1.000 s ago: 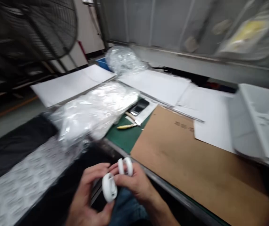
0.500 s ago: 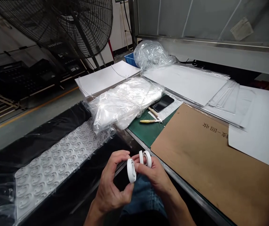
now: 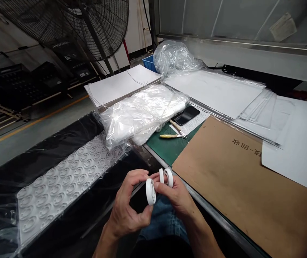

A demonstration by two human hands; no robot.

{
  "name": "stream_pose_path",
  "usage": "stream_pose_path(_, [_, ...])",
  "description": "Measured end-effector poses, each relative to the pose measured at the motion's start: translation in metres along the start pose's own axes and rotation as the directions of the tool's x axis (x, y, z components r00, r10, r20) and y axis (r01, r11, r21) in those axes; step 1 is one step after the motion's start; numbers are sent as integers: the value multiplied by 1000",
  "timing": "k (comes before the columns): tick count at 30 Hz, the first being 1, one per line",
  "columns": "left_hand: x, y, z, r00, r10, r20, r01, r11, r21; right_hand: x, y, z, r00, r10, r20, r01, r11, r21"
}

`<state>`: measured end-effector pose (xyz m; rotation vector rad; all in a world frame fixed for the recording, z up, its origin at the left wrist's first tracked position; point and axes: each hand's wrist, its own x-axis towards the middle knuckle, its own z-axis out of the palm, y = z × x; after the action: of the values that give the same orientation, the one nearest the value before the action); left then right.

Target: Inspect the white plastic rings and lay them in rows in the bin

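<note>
My left hand (image 3: 129,204) pinches a white plastic ring (image 3: 150,192) upright between thumb and fingertips. Close beside it, my right hand (image 3: 177,195) is closed on two more white rings (image 3: 169,178), which stand between its fingers. Its thumb reaches to the left hand's ring and appears to touch the inner side. Both hands are above my lap, in front of the table edge. To the left lies a white tray (image 3: 62,186) with rows of similar round parts, partly under clear plastic film.
A brown cardboard sheet (image 3: 239,179) covers the right of the green tabletop (image 3: 164,150). Yellow-handled pliers (image 3: 169,136), a phone (image 3: 187,115) and a printed paper lie behind it. A plastic-wrapped bundle (image 3: 145,111), white sheets (image 3: 215,91) and a large fan (image 3: 89,28) stand farther back.
The view has shifted slightly. Both hands keep their hold on the rings, with almost no movement between them.
</note>
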<state>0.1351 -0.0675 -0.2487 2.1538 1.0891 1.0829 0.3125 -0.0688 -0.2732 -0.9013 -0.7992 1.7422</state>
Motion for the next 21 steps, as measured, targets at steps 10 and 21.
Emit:
stream_pose_path(10, [-4, -7, 5, 990, 137, -25, -136, 990, 37, 2, 2, -3, 1000, -20, -9, 20, 1000, -6])
stream_pose_path(21, [-7, -9, 9, 986, 159, -53, -157, 986, 49, 0, 3, -4, 998, -35, -59, 33, 999, -30])
